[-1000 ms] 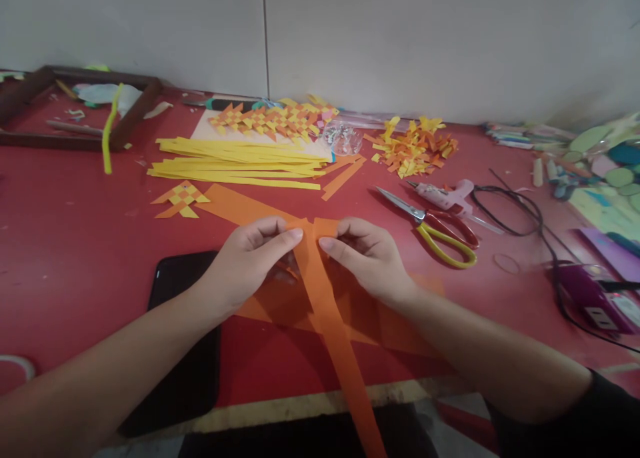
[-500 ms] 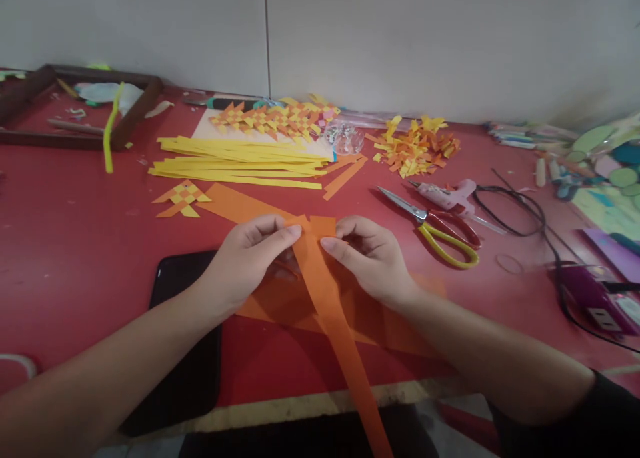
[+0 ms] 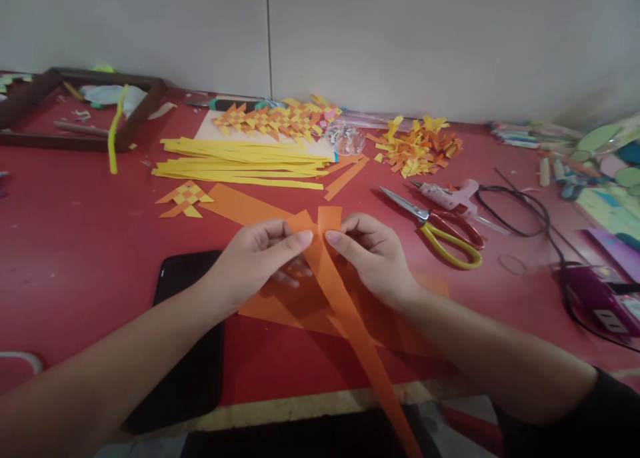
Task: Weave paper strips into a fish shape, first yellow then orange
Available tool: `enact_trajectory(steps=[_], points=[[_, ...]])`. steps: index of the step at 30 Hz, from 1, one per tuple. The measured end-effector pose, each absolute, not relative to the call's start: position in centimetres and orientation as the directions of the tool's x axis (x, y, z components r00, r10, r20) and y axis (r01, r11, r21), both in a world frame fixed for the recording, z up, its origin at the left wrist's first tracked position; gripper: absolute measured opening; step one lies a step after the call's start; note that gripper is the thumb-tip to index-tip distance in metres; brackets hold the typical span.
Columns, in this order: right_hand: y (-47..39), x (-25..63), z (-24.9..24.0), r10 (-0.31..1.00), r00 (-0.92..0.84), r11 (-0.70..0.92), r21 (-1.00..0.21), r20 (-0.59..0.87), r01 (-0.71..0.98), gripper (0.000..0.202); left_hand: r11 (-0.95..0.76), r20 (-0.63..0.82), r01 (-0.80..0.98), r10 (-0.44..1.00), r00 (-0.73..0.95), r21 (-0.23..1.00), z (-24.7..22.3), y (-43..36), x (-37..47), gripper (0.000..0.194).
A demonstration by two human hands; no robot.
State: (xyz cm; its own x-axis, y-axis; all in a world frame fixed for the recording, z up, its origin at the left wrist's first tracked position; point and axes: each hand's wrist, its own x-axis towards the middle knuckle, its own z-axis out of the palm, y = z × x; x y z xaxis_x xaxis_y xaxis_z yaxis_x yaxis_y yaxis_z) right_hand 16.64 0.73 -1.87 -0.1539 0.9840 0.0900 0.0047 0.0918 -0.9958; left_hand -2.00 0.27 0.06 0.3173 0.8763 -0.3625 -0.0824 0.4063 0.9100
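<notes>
Between my hands is an orange paper strip (image 3: 345,305), its long tail hanging past the table's front edge. My left hand (image 3: 267,245) pinches its upper left end between thumb and fingers. With thumb and curled fingers, my right hand (image 3: 370,251) grips a short upright orange end at the strip's top right. The thumbs are close together; whether the two ends are one piece, I cannot tell. Below lie wider orange paper sheets (image 3: 285,308), partly covered by my hands. A woven orange and yellow paper fish (image 3: 186,198) rests left of my hands.
Yellow paper strips (image 3: 240,161) lie behind, near several woven fish (image 3: 270,121) and a pile of scraps (image 3: 417,145). Scissors (image 3: 435,225) and a pink glue gun (image 3: 450,195) are on the right. A black phone (image 3: 190,338) lies under my left forearm; a brown frame (image 3: 150,105) stands far left.
My hands have come closer together. The short orange end at the right now stands higher and more upright, and the strip's hanging tail has swung to the right.
</notes>
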Motion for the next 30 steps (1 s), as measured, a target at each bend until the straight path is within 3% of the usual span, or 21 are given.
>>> enact_trajectory(steps=[8, 15, 23, 30], points=[[0.51, 16.62, -1.52, 0.963, -0.268, -0.04, -0.997, -0.018, -0.073, 0.028, 0.374, -0.347, -0.028, 0.883, 0.318, 0.927, -0.2, 0.24, -2.05, 0.028], [0.56, 16.52, -1.64, 0.971, -0.228, 0.064, -0.998, 0.067, -0.019, 0.03, 0.369, -0.332, -0.082, 0.896, 0.294, 0.926, -0.43, 0.32, -1.94, 0.028], [0.49, 16.62, -1.73, 0.978, -0.198, 0.066, -0.998, 0.064, 0.001, 0.03, 0.389, -0.347, -0.129, 0.901, 0.261, 0.912, -0.39, 0.26, -1.96, 0.033], [0.66, 16.76, -1.81, 0.978, -0.208, -0.004, -0.999, 0.006, -0.051, 0.03, 0.363, -0.318, -0.04, 0.859, 0.402, 0.931, 0.06, 0.34, -1.94, 0.021]])
